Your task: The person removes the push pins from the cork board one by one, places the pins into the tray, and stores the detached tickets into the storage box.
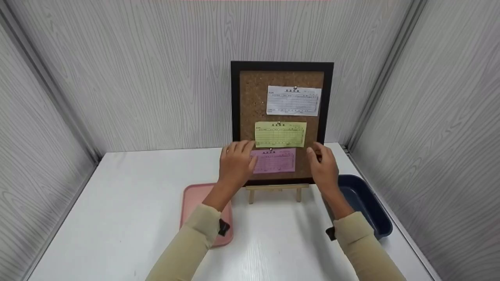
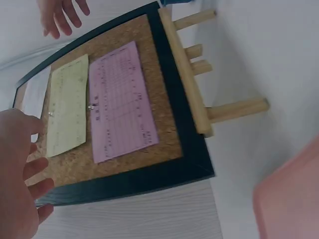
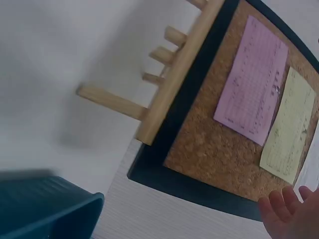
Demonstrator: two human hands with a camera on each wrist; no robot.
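Rough cork (image 1: 252, 89) is bordered by a smooth frame (image 1: 282, 66) and carried by a wooden easel (image 1: 277, 187). Paper slips (image 1: 280, 135) are held by shiny metal pins (image 1: 279, 123). Smooth plastic is seen in the pink tray (image 1: 195, 203) and, near the glossy tabletop's (image 1: 136, 187) right edge, the blue bin (image 1: 369, 197).

From my head view I look forward and down across the bench (image 1: 136, 203). My two wrist views sit nearer, turned sideways, facing the corkboard (image 1: 250, 93) from its lower left and lower right; both share the pink slip (image 2: 122, 107) and yellow slip (image 2: 70, 102).
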